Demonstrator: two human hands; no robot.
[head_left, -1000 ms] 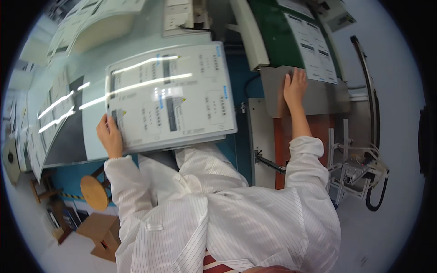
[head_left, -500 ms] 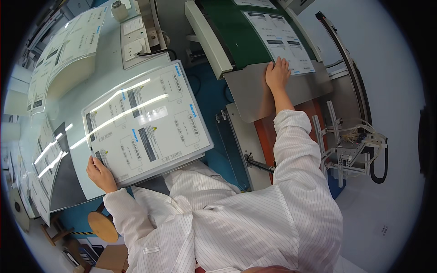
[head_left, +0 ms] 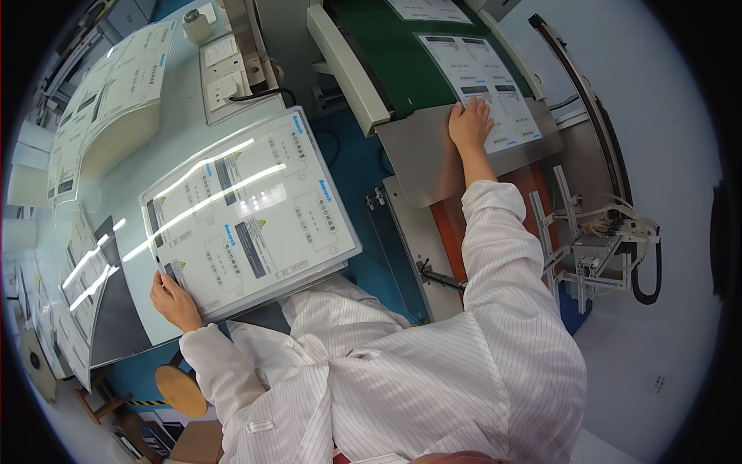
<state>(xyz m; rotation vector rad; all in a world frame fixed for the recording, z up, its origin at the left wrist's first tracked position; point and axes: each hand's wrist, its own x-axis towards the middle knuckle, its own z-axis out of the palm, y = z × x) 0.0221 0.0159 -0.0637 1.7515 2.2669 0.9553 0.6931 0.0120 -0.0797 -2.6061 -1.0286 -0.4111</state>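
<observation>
A stack of glossy printed sheets [head_left: 255, 209], white with black and blue print, lies at the front of the pale worktable and reaches past its edge. My left hand [head_left: 176, 301] grips its near left corner, fingers bent along the side; the thumb is hidden. To the right, my right hand [head_left: 470, 124] lies with fingers spread on the left edge of a white printed sheet [head_left: 483, 85]. That sheet rests partly on the green conveyor belt [head_left: 386, 54] and partly on the metal plate [head_left: 421, 162] at its near end.
Behind comes another printed sheet [head_left: 429, 9] on the belt. More sheets [head_left: 116, 85] curve over the far left of the worktable [head_left: 182, 139]. A metal frame with tubing [head_left: 599, 247] stands at right, a wooden stool [head_left: 182, 389] at lower left.
The sheet under my right hand has slid toward me, farther onto the metal plate. My right hand stays at nearly the same place, and my left hand keeps to the stack's corner.
</observation>
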